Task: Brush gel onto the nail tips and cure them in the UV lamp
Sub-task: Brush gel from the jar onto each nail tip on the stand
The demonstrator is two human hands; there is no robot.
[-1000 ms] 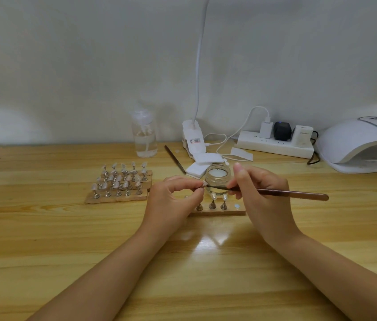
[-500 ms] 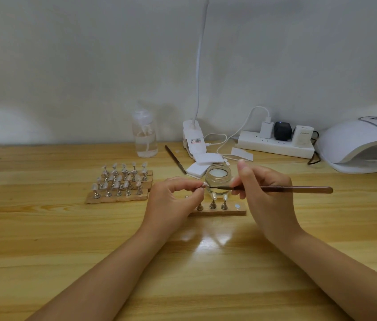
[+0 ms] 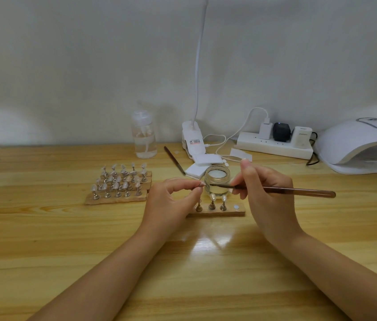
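Nail tip (image 3: pixel 201 184): pinched on its small stand between thumb and forefinger of your left hand (image 3: pixel 171 202), lifted above the table at 12 o'clock of the wooden strip (image 3: pixel 215 210). The tip itself is too small to judge its coating.
Left hand grip: narrow pinch, holding the tip's stand. Keep it firm and keep the tip's face turned toward the bristles.
Right hand (image 3: pixel 266 200): fingers curled round the brush (image 3: pixel 287 190) near its ferrule, pencil-style, handle pointing to 3 o'clock.
Brush contact: bristles reach to 9 o'clock and meet the tip, directly in front of the glass jar (image 3: pixel 217 181).
Stroke: draw light, even passes along the tip. Judgement: a heavy load would likely pool at the edges.
Bracing: bring the heels of your hands close together so neither tool nor tip wanders.
Wooden strip: three tips stand on it; one bare magnet disc (image 3: pixel 236 207) shows at its 3 o'clock end, probably the seat for the tip in hand.
UV lamp (image 3: pixel 363 144): at 2 o'clock, well apart, display lit. Curing is not yet begun.
Finished or waiting tips: the rack of nail tips (image 3: pixel 120 184) sits at 10 o'clock. You cannot tell which are coated.
Hazard: the open jar is just beyond your knuckles. Avoid nudging it.
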